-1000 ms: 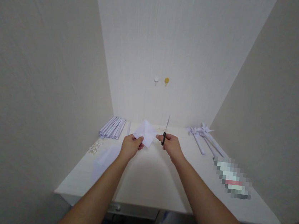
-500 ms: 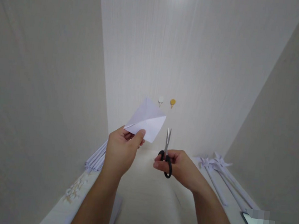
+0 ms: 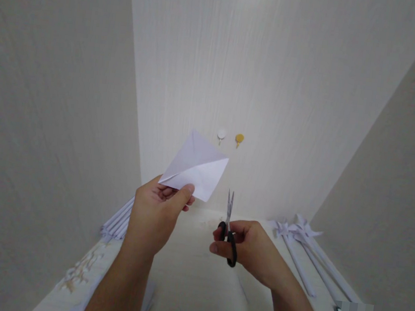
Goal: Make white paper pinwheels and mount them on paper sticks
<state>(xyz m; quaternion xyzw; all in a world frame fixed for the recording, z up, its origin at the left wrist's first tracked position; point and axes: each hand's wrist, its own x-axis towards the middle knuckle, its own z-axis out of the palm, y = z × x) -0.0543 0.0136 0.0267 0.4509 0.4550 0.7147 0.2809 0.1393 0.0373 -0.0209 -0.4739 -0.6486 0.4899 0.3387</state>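
I see the left hand (image 3: 155, 219), fingers (image 3: 185, 191) pinching creased paper (image 3: 199, 167); near that paper, the right hand (image 3: 253, 248), fingers grasping slightly parted scissors (image 3: 229, 218).

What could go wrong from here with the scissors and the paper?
The scissors in the right hand stand slightly open, so they might nick the left hand if brought close. The creased paper is held only near its lower edge, so it could bend or slip.

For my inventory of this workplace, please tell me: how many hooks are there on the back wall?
2: a white hook, and to its right a yellow hook, both on the back wall. The paper in the left hand could hide another.
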